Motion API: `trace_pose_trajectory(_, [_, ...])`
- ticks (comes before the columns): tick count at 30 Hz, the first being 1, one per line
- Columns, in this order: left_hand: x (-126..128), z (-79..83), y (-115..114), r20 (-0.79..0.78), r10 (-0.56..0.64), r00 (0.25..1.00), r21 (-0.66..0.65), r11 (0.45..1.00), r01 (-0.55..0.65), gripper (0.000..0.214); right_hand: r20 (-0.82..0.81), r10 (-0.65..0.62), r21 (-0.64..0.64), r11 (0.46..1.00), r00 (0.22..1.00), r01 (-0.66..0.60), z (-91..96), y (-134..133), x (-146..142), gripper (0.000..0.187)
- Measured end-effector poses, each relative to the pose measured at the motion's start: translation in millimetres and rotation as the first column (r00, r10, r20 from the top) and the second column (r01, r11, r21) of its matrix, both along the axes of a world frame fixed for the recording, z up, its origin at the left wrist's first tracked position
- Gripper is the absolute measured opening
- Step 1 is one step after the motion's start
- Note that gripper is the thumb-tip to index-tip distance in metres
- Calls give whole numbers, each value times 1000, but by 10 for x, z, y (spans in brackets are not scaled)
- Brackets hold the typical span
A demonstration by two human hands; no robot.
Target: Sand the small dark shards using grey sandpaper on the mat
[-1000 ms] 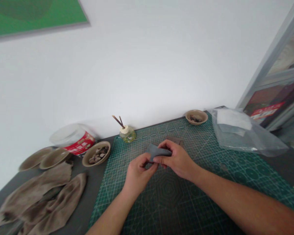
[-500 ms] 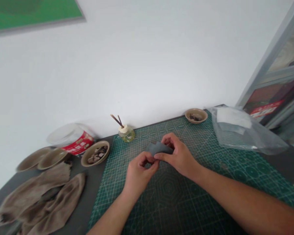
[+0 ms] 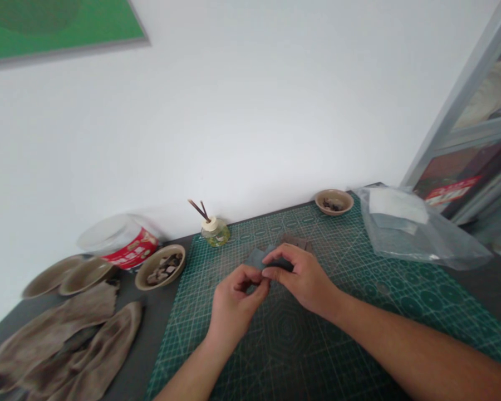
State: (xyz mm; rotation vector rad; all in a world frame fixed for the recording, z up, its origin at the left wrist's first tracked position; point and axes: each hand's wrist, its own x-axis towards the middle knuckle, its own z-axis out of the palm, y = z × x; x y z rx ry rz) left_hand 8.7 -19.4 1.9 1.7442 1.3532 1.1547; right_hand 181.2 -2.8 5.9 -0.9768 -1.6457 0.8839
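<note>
Both hands meet over the green cutting mat [image 3: 317,334]. My left hand [image 3: 234,303] is closed in a pinch on something small that I cannot make out. My right hand [image 3: 300,275] holds a small folded grey sheet [image 3: 256,258], thumb and fingers pressed on it, right against the left hand's fingertips. A brownish flat piece [image 3: 294,240] lies on the mat just beyond my right hand.
A reed diffuser bottle [image 3: 214,231] stands at the mat's far edge. A bowl of small chips [image 3: 161,267], empty dishes [image 3: 67,275], a red-labelled tub [image 3: 123,245] and brown cloths [image 3: 67,340] sit left. Another bowl [image 3: 334,201] and a plastic bag [image 3: 409,228] lie far right.
The grey sheet has been folded tighter and lowered slightly toward the mat, with my right fingers closing over it. Both hands have stayed in about the same place.
</note>
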Motion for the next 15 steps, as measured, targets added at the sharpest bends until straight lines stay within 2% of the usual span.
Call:
trace_pose_trajectory(3, [9, 12, -34, 33, -3, 999, 9, 1000, 3, 11, -93, 13, -149, 988, 996, -27, 7, -9, -11, 16])
trace_pose_trajectory(7, [9, 28, -65, 38, -1, 999, 61, 998, -1, 9, -228, 74, -256, 958, 971, -133, 16, -27, -28, 21])
trace_pose_trajectory(12, [27, 31, -64, 119, -86, 989, 31, 996, 83, 8, -476, 105, -347, 890, 873, -296, -18, -11, -56, 28])
trace_pose_trajectory(15, [38, 17, -59, 189, -111, 976, 21, 994, 109, 9, -560, 99, -378, 853, 823, -359, -17, -12, -70, 31])
